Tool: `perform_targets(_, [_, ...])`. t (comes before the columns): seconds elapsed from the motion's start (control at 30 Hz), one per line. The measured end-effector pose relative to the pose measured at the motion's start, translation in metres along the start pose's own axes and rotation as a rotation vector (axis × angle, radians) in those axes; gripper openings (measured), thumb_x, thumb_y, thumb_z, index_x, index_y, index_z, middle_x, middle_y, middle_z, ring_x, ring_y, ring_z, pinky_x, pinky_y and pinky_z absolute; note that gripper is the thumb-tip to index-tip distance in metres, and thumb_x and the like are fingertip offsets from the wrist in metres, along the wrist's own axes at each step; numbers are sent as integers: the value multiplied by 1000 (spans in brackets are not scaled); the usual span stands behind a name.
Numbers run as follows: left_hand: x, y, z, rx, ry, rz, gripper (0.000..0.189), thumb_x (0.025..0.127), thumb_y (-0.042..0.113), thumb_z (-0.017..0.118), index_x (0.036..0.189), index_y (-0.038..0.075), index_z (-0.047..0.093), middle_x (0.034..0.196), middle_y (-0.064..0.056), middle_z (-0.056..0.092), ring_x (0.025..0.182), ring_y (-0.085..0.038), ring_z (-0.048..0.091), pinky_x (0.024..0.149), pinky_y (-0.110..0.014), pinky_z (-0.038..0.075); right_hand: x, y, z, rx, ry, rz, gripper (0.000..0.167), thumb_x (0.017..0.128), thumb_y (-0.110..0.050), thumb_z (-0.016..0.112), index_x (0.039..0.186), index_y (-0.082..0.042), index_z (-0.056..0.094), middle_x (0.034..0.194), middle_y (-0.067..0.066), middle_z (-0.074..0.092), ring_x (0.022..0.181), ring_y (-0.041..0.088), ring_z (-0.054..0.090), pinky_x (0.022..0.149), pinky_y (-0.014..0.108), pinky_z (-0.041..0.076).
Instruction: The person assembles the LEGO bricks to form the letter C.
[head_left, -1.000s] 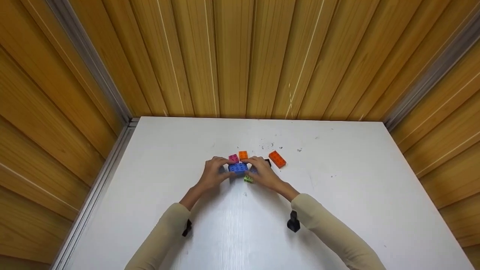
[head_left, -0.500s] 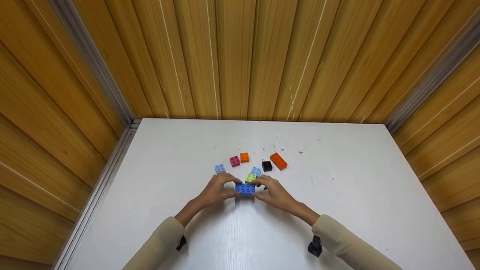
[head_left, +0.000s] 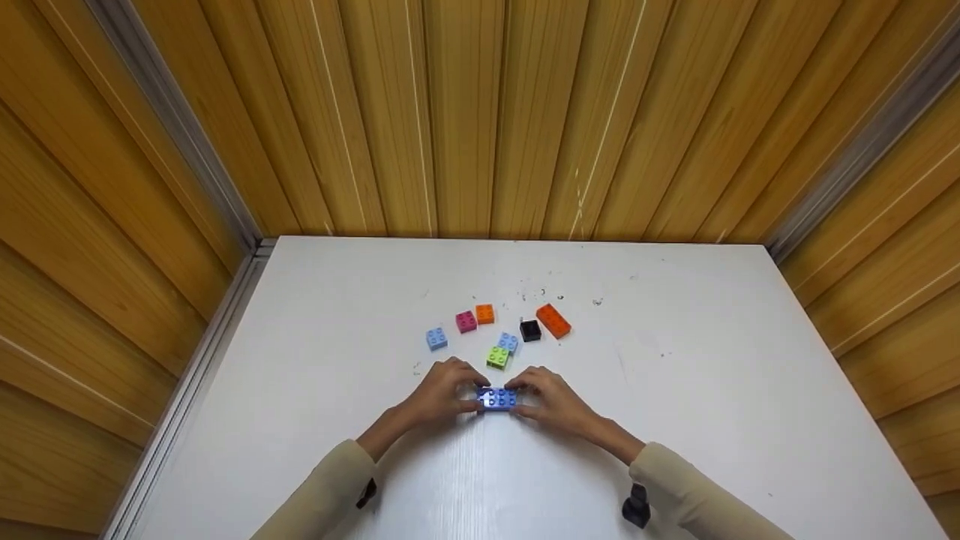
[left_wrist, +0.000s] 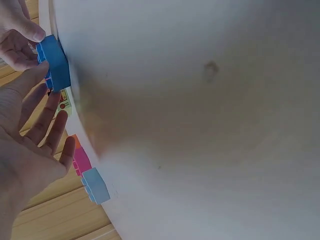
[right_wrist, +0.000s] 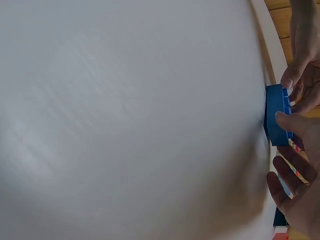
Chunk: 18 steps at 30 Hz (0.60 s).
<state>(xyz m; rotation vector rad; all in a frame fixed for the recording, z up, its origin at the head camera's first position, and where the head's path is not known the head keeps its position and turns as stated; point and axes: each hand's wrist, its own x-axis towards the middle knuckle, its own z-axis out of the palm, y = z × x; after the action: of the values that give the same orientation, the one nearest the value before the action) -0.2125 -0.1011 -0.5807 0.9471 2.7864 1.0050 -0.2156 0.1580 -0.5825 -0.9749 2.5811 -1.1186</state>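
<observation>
A blue toy building brick [head_left: 497, 399], longer than wide and studs up, lies between the two hands at the near side of the group. My left hand [head_left: 442, 394] pinches its left end between thumb and fingers. On the other end, the right hand [head_left: 555, 401] does the same. In the left wrist view, the left thumb touches the brick [left_wrist: 55, 62] while the other fingers spread apart. The right wrist view has the right thumb on the brick's side [right_wrist: 275, 107]. Its underside is hidden.
Beyond the hands lie a lime green brick [head_left: 497, 358], two light blue bricks [head_left: 436, 338], a magenta one [head_left: 466, 321], an orange one [head_left: 485, 313], a black one [head_left: 530, 330] and a long red-orange one [head_left: 553, 320]. A wood-patterned wall [head_left: 465, 120] stands behind the white table [head_left: 675, 420].
Both hands have drawn the blue brick toward the person, away from the other bricks. Bricks that the hands covered, such as the black and light blue ones, now show.
</observation>
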Motion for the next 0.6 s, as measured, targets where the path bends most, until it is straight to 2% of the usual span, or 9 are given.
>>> perform_targets(0.3, [0, 0, 5, -18, -33, -16, 31, 85, 20, 83, 114, 10, 78, 108, -4, 77, 101, -20, 63, 90, -34, 47, 0, 2, -4, -11, -10, -20, 38, 88, -22, 80, 121, -5, 70, 114, 9, 71, 105, 28, 62, 94, 33, 48])
perform_targets(0.4, [0, 0, 6, -31, -48, -42, 32, 86, 21, 83, 115, 11, 78, 108, -3, 77, 101, -19, 63, 91, -33, 48, 2, 2, -10, -4, -10, -34, 36, 91, -22, 77, 121, -3, 70, 114, 12, 71, 104, 30, 63, 93, 35, 50])
perform_targets(0.6, [1, 2, 3, -38, -59, -60, 32, 86, 22, 82, 116, 11, 77, 109, -3, 77, 102, -17, 62, 92, -33, 48, 16, 3, -21, 5, 53, -43, 26, 97, -13, 69, 119, 1, 70, 112, 17, 71, 102, 33, 67, 89, 43, 56])
